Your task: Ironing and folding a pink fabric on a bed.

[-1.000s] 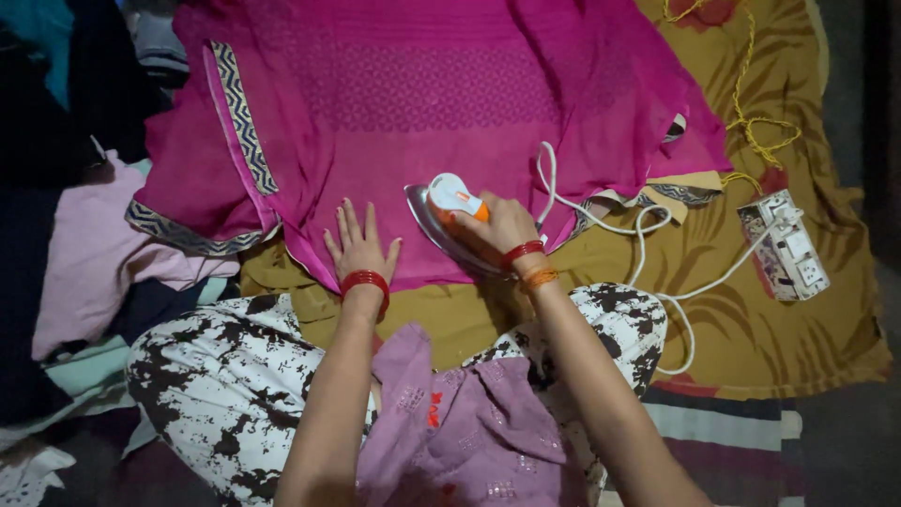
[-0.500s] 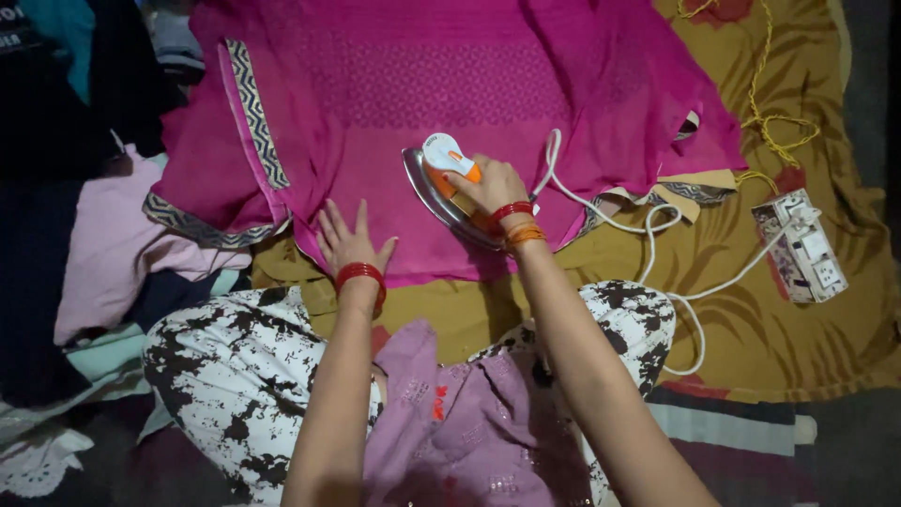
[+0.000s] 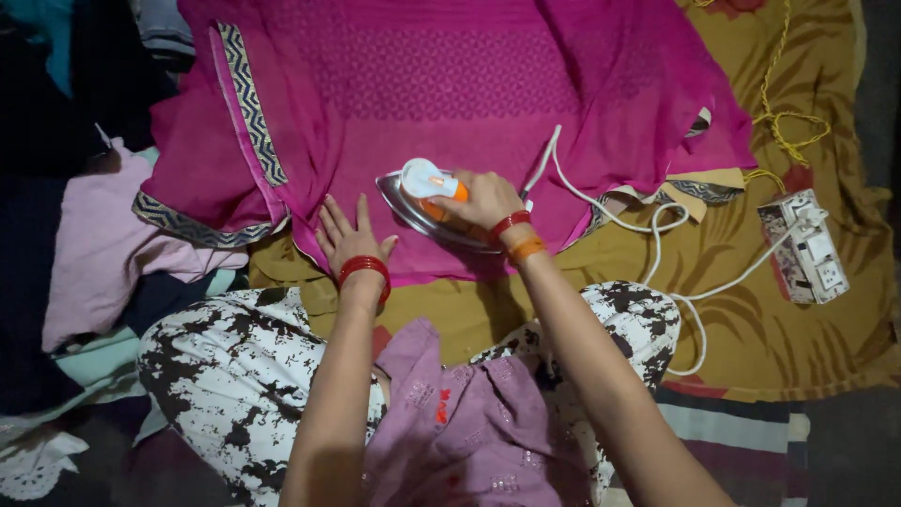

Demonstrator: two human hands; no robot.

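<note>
The right hand (image 3: 483, 199) is reached forward with the arm stretched long, and its fingers are wrapped tight around the handle of one iron (image 3: 427, 192). The iron is laid flat on one pink dress (image 3: 450, 84), with its pointed tip just past the fingertips, toward the other hand. The left hand (image 3: 349, 239) is laid flat on the dress hem, palm down, with the fingers spread wide and nothing held. The iron is just beside those spread fingers, not touching them. One red bangle is worn on the left wrist, and two bangles, red and orange, on the right. One white cord (image 3: 657, 239) is seen behind the right fingers, running to one power strip (image 3: 812, 249) well apart on the yellow cloth (image 3: 751, 347).
</note>
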